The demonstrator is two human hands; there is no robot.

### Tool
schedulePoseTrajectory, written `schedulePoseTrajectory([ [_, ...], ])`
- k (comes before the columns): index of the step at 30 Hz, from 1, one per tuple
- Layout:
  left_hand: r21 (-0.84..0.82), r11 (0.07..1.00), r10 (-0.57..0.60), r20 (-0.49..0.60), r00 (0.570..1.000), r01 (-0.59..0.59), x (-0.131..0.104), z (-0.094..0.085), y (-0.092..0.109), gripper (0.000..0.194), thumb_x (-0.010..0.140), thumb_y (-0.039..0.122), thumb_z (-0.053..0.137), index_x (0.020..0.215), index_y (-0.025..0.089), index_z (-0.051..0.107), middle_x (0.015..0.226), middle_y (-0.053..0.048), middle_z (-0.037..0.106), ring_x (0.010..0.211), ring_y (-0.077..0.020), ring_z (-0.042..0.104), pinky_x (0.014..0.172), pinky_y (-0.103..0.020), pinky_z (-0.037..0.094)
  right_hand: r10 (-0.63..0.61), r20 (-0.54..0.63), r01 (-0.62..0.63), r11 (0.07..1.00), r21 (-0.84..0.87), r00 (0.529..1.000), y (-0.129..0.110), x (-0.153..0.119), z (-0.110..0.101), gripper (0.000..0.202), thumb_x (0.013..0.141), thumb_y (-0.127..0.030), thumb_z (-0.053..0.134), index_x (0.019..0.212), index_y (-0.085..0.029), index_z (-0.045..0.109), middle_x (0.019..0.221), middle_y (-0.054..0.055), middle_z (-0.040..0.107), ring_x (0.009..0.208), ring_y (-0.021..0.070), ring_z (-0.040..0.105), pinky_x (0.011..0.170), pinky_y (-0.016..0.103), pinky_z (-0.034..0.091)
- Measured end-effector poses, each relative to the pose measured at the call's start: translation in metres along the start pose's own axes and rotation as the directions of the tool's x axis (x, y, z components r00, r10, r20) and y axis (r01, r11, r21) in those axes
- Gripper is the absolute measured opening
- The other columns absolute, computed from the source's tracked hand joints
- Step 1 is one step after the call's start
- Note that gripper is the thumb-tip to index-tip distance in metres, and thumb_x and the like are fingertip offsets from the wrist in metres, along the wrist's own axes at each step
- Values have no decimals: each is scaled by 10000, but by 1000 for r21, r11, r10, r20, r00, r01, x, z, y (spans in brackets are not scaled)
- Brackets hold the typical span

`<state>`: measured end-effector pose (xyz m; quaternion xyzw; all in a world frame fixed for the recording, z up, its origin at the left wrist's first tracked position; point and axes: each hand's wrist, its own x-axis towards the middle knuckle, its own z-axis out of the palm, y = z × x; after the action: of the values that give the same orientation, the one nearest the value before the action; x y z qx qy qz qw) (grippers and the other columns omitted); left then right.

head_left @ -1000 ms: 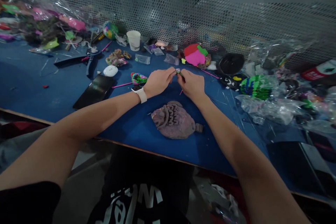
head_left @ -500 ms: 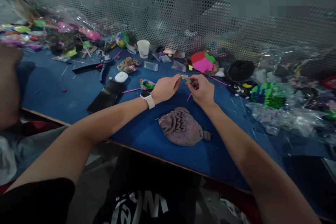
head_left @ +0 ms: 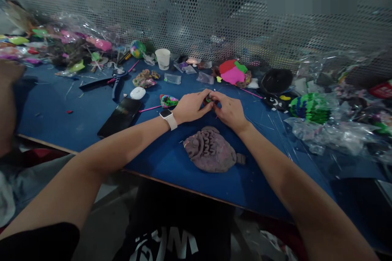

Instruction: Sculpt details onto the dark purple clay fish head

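My left hand [head_left: 192, 107] and right hand [head_left: 230, 111] meet in a tight pinch around a small multicoloured clay lump [head_left: 208, 98], which sits directly between them, mostly hidden by my fingers. Nearer my body than the grip lies a grey-purple clay slab [head_left: 221, 155] with wavy coils, while a multicoloured clay cone [head_left: 167, 100] rests to the grip's left, just beside my left hand.
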<state>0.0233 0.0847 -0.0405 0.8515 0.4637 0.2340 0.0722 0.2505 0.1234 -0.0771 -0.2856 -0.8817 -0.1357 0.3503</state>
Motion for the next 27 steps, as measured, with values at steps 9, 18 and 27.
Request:
schedulePoseTrajectory([
  [9, -33, 997, 64, 1, 998, -64, 7, 9, -14, 546, 1275, 488, 193, 1252, 205, 658, 973, -77, 840, 945, -260, 824, 834, -341, 544, 148, 71, -141, 985, -103, 986, -12, 6, -7, 421, 1235, -496, 415, 1196, -196, 709, 1004, 110, 819, 872, 253, 788, 740, 351, 520],
  [18, 19, 1000, 16, -55, 998, -15, 12, 12, -17, 424, 1271, 400, 307, 1281, 194, 677, 1036, -100, 846, 927, -252, 821, 828, -333, 535, 247, 102, -225, 955, -193, 964, -20, 15, -8, 350, 1178, -392, 428, 1002, -234, 686, 920, 100, 799, 813, 253, 717, 701, 369, 395],
  [27, -46, 998, 32, -31, 999, -33, 9, 11, -12, 439, 1223, 282, 339, 1558, 182, 604, 1363, -135, 830, 1183, -271, 819, 970, -357, 589, 435, -23, -435, 894, -111, 900, -8, 13, -3, 297, 1131, -401, 487, 905, -255, 613, 796, 59, 739, 725, 238, 666, 674, 369, 324],
])
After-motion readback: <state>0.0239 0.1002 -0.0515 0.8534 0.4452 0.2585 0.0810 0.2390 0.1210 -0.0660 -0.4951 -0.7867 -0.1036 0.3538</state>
